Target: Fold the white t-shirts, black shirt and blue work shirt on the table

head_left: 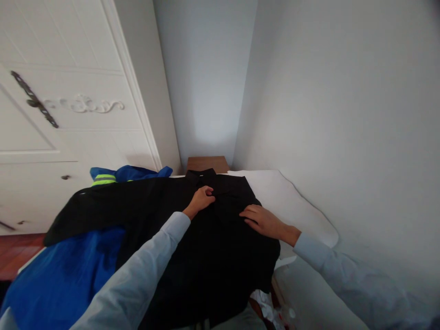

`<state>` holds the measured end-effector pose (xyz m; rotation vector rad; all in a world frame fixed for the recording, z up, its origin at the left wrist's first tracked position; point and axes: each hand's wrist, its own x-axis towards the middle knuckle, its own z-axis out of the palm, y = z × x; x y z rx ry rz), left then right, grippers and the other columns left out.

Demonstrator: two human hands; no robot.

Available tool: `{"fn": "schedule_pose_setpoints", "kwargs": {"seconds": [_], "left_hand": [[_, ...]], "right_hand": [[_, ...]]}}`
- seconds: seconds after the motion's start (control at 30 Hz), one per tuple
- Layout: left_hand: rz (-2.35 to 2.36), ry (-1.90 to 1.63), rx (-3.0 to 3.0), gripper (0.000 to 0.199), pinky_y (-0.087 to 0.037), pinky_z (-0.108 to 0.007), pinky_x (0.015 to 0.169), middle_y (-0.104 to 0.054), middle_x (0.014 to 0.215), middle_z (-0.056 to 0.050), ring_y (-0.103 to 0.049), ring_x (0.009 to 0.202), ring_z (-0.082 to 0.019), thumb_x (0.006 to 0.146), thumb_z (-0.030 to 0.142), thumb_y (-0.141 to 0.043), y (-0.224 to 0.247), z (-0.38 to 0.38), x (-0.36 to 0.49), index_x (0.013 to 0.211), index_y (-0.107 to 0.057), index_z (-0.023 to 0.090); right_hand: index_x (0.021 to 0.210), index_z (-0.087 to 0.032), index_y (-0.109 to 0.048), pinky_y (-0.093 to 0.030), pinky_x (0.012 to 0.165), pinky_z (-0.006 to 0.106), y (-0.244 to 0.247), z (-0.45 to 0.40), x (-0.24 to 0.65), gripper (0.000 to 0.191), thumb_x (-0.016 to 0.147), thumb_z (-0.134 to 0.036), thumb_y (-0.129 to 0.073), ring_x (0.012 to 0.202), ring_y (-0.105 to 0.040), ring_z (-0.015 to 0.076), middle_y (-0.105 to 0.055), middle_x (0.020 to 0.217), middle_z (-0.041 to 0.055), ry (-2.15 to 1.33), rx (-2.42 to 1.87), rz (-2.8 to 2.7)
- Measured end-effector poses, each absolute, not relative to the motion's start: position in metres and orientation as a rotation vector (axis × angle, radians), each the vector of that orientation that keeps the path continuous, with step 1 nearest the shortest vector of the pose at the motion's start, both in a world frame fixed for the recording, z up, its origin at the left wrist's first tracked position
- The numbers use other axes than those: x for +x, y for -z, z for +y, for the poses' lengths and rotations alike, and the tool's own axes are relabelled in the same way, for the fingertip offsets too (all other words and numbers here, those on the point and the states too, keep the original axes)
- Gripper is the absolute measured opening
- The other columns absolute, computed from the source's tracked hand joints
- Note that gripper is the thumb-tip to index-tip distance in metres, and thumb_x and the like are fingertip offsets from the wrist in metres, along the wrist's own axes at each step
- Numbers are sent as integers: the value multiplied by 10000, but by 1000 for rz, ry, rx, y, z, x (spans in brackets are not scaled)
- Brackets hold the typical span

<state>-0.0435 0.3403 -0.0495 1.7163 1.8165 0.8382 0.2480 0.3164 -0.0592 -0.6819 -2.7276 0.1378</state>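
Two hands: the left hand (202,200) and right hand (264,222), both at the upper front of a black garment (206,256)
Left fingers: curled, with thumb and forefinger tips brought close together below the collar (202,175); whether cloth is caught between them I cannot tell
Right fingers: slightly spread and bent, tips against the garment's front, palm down
Writing: a small pale mark (82,193) on the long sleeve (89,213) is too small to read
Black garment: laid out over a white surface (285,201), collar at the far edge, the long sleeve stretched toward the left
Blue cloth: one part (65,275) below the sleeve, another (137,173) beyond it with a yellow-green and grey band (104,179)
Far corner: a brown wooden piece (208,163), perhaps a box or small stand, behind the collar
Left side: a white cabinet (85,55) with a dark ornate handle (34,99), above a reddish floor (19,252)
Right side: a plain pale wall (337,114)
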Motion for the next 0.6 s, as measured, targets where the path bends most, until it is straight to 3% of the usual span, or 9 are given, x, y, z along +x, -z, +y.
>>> {"fn": "schedule_pose_setpoints", "kwargs": {"seconds": [0.17, 0.37, 0.6], "left_hand": [[1807, -751, 1830, 412, -526, -264, 851, -739, 990, -62, -690, 912, -189, 684, 47, -683, 51, 332, -50, 1084, -710, 139], [1931, -773, 1782, 223, -500, -253, 864, -757, 1016, -52, -697, 969, -194, 841, 162, -606, 57, 326, -49, 1008, -753, 174], [2172, -778, 1628, 240, -509, -354, 851, -750, 1008, -77, -695, 967, -275, 882, 298, -561, 60, 327, -40, 1003, -754, 221]], "right_hand": [[1319, -189, -601, -508, 975, 384, 50, 310, 204, 389, 933, -240, -583, 1099, -583, 215, -609, 1199, 124, -83, -631, -2741], [1038, -189, -724, -508, 859, 322, 61, 318, 191, 213, 889, -116, -592, 958, -602, 178, -642, 1050, 79, -44, -595, -2823], [1101, -199, -723, -501, 906, 348, 68, 314, 213, 229, 947, -190, -554, 1013, -617, 183, -668, 1089, 91, -102, -502, -2730]]}}
